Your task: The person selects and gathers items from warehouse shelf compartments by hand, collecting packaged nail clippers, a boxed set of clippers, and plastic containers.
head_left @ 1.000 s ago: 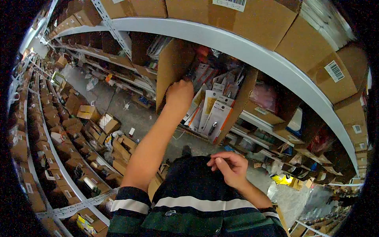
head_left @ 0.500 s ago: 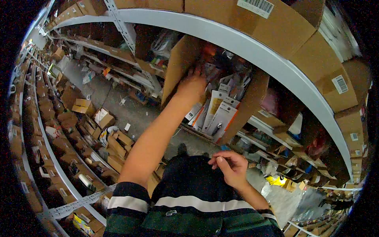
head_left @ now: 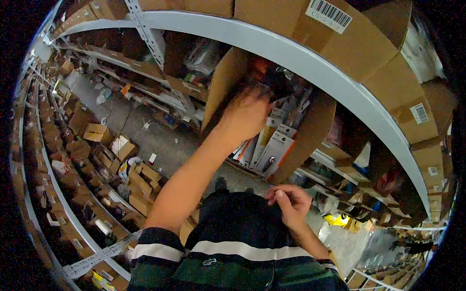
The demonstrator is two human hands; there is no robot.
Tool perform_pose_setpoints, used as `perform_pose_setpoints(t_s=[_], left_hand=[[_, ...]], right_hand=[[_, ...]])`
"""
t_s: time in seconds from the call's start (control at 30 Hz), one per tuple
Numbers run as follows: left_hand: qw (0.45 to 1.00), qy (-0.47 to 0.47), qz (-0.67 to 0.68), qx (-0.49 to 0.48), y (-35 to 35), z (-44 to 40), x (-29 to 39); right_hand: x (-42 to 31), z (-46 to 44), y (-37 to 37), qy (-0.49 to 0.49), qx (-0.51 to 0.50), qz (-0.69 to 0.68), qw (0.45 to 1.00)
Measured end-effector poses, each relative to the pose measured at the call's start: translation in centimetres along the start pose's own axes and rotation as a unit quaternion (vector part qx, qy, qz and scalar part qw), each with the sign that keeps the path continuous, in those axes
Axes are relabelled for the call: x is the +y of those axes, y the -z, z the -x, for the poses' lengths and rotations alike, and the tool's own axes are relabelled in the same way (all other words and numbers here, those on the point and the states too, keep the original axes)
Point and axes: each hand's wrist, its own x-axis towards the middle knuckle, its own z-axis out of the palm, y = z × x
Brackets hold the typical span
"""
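My left hand (head_left: 247, 114) reaches into an open cardboard box (head_left: 308, 133) on the shelf. Its fingers are bent down into the dark inside of the box, and their tips are blurred and hidden. Flat white packets with orange edges (head_left: 275, 151) stand upright in the front of the box, just to the right of the hand. Behind them lie more packets and dark and orange items, in shadow. My right hand (head_left: 293, 203) hangs in front of my waist, loosely closed with the thumb against the curled fingers. Nothing shows in it.
A pale metal shelf beam (head_left: 272, 41) curves just above the box, with labelled cartons (head_left: 310, 43) over it. On the left, another rack (head_left: 63, 194) holds many small boxes. Opened cartons (head_left: 141, 184) lie along the aisle floor (head_left: 167, 138).
My left hand has shifted right and a little toward me inside the box, its fingers bending down more. My right hand stays closed near my waist.
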Motion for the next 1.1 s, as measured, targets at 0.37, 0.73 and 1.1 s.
perform_pose_setpoints(t_s=[0.37, 0.73, 1.1], left_hand=[[0.966, 0.027, 0.243, -0.081, -6.9, -5.4, 1.3], [0.958, -0.025, 0.195, -0.207, -6.0, -9.1, 0.7], [0.931, -0.057, 0.205, -0.298, -2.2, -4.1, -0.1]], right_hand=[[0.9, -0.7, 1.3, 0.358, 0.158, 0.357, 0.848], [5.5, -4.3, -0.1, 0.020, 0.139, 0.193, 0.971], [5.1, -4.5, 0.0, 0.030, 0.133, 0.149, 0.979]])
